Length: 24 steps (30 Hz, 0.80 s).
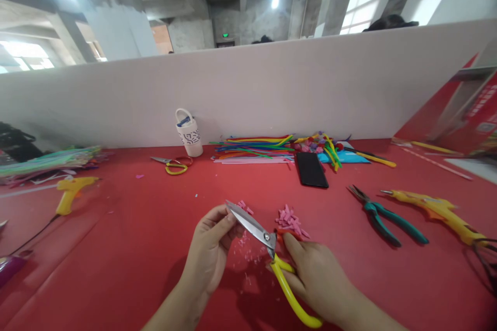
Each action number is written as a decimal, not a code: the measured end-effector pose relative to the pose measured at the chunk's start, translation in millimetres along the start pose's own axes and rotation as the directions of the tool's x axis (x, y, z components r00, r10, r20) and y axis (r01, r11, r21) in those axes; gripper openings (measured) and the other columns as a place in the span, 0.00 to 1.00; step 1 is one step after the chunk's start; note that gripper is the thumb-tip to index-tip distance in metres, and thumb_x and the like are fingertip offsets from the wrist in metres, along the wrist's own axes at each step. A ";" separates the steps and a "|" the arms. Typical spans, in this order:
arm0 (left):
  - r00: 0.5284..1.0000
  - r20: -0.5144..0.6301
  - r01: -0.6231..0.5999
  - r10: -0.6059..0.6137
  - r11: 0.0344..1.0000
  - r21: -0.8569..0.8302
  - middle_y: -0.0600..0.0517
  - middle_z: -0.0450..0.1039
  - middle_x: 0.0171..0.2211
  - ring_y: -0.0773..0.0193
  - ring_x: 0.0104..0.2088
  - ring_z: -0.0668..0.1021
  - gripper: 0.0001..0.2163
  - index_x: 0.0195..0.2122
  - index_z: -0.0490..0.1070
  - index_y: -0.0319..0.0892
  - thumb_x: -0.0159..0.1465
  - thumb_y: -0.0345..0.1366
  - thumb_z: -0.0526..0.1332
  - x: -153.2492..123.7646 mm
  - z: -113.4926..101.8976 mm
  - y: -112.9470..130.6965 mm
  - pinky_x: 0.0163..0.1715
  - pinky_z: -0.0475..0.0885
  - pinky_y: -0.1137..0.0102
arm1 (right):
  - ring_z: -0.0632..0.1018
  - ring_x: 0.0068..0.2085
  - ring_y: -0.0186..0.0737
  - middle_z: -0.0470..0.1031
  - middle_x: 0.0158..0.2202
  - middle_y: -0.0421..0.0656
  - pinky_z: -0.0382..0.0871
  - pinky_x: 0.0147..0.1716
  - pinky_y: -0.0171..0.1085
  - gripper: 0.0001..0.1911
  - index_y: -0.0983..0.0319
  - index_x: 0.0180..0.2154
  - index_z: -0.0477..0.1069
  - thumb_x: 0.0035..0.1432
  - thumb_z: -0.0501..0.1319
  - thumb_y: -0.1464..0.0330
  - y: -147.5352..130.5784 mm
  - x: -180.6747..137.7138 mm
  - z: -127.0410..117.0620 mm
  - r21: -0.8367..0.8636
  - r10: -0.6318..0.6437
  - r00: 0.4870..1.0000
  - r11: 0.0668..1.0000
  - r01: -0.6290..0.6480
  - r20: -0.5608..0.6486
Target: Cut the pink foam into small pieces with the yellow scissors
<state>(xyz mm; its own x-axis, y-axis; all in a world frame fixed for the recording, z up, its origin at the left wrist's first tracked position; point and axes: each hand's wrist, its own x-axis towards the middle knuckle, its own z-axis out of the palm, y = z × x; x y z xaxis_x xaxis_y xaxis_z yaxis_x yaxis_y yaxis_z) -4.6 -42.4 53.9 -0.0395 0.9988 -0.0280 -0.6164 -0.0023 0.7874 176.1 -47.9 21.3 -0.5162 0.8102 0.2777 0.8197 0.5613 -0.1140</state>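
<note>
My right hand (316, 274) is closed around the red and yellow handles of a pair of scissors (252, 225), whose blades point up and left. At the blade tips, my left hand (215, 238) is pinched together; whatever sits between its fingers is too small or hidden to make out. A small heap of pink cut strips (290, 221) lies just beyond the scissors' pivot. Several more pink pieces (244, 207) lie behind the blades, and fine pink scraps (248, 256) are scattered on the red tabletop (147, 248) beneath my hands.
Teal-handled pliers (388, 217) and a yellow glue gun (430, 207) lie right; another glue gun (72, 191) lies left. Toward the white partition (248, 93) are second scissors (173, 164), a white cup (190, 134), colourful pipe cleaners (252, 149) and a black phone (311, 169).
</note>
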 end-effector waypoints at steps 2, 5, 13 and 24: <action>1.000 0.007 0.001 -0.001 1.000 0.003 0.55 0.70 0.23 0.75 0.22 0.70 0.03 0.25 0.72 0.38 0.53 0.27 0.59 0.5 -0.1 0.0 0.24 0.66 0.80 | 0.71 0.20 0.40 0.69 0.19 0.39 0.47 0.18 0.35 0.09 0.61 0.30 0.58 0.52 0.52 0.61 0.5 -0.3 0.3 -0.010 -0.006 1.000 1.000 0.006 -0.006; 1.000 0.002 0.005 -0.005 1.000 0.010 0.55 0.70 0.23 0.75 0.22 0.70 0.02 0.26 0.71 0.38 0.52 0.27 0.59 1.6 -0.2 0.6 0.24 0.66 0.80 | 0.70 0.20 0.39 0.69 0.19 0.39 0.47 0.18 0.34 0.09 0.61 0.29 0.58 0.51 0.53 0.61 1.3 -0.3 -0.5 -0.009 0.001 1.000 1.000 -0.001 -0.026; 0.999 0.001 0.036 -0.036 0.999 0.027 0.54 0.69 0.22 0.74 0.21 0.70 0.01 0.25 0.70 0.37 0.52 0.28 0.59 2.5 -0.9 1.3 0.23 0.65 0.79 | 0.65 0.17 0.34 0.64 0.16 0.36 0.46 0.16 0.32 0.09 0.59 0.24 0.56 0.50 0.54 0.63 0.1 3.0 -0.4 0.212 0.108 0.994 0.972 -0.099 -0.032; 0.892 0.160 0.399 -0.423 0.903 0.162 0.51 0.69 0.20 0.71 0.20 0.71 0.04 0.25 0.70 0.35 0.50 0.31 0.61 -10.3 9.8 -26.9 0.22 0.64 0.76 | 0.57 0.10 0.25 0.56 0.12 0.29 0.51 0.09 0.26 0.11 0.61 0.29 0.59 0.48 0.53 0.60 -8.3 10.1 -4.3 0.915 0.291 0.900 0.146 -0.376 0.324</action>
<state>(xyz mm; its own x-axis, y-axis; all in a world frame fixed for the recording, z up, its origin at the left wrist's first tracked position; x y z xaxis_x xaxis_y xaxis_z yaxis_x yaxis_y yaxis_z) 20.0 -52.2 39.1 0.3512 0.8996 -0.2596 -0.4444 0.4042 0.7995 165.1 -45.1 29.2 -0.3069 0.9473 -0.0919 0.0867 -0.0684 -0.9939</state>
